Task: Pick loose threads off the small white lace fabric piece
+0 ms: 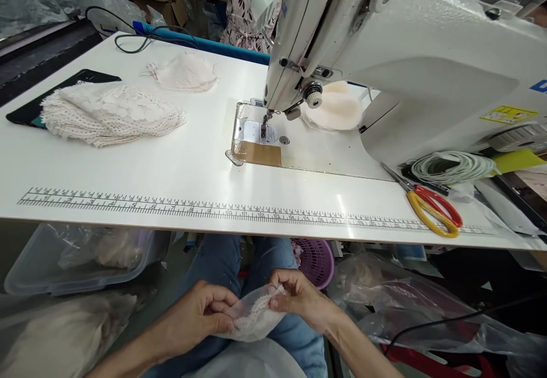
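Observation:
Below the table's front edge, over my lap in blue jeans, both hands pinch one small white lace piece (253,320). My left hand (200,313) grips its left side, my right hand (299,298) its upper right edge. A white fabric bundle (250,361) lies on my lap under it. On the white table (179,167) stands a white sewing machine (384,42), its needle (265,127) over the metal plate. A stack of white lace pieces (109,113) lies at the left, with another pale piece (186,72) behind it.
Scissors with red and yellow handles (431,207) and a coiled cord (453,167) lie at the right. A printed ruler (213,210) runs along the table's front. Pale foam cups (337,107) sit behind the needle. Under the table are a clear bin (64,258), a purple basket (316,261) and plastic bags. A person in a floral garment (248,8) stands behind.

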The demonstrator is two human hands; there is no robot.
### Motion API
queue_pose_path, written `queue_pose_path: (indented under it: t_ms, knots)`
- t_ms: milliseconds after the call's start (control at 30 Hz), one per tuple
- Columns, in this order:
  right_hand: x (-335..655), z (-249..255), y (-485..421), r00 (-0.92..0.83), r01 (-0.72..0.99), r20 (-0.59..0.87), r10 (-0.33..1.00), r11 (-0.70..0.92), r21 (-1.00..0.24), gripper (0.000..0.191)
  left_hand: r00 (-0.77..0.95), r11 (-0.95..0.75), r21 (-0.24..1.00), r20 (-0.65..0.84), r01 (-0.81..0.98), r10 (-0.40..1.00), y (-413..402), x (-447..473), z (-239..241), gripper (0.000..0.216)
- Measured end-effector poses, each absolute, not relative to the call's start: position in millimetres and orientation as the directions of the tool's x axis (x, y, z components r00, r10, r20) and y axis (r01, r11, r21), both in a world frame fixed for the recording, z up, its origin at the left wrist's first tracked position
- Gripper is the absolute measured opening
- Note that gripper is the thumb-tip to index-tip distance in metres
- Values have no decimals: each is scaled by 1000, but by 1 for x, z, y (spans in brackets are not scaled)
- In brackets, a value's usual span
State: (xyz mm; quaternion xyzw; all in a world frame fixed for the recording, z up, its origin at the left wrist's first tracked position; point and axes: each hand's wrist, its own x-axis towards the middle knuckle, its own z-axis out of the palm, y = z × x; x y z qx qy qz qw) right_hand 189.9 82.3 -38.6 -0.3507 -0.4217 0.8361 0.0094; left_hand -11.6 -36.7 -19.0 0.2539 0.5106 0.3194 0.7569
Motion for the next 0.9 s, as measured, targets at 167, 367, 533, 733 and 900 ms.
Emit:
queue_pose_path:
  t_ms: [167,367,533,733,900]
  knots:
    - [191,-39,83,-761,272,-571,307,-648,-711,36,335,700,657,-617,-278,712,-35,-15,-15,25]
    - [191,-41,81,-772,261,-561,299,-656,-708,36,370,700,654,-598,-286,711,-34,-19,-14,29]
    - [190,-41,81,-774,256,-557,300,-656,-710,36,374,702,641,-597,-309,710,-35,-19,-13,30]
    - [188,-40,80,-769,269,-569,293,-658,-703,35,374,695,667,-593,-268,713,-36,-21,-17,29]
    - [186,-37,77,-761,293,-582,286,-649,-702,38,388,676,698,-570,-236,725,-39,-24,-15,24]
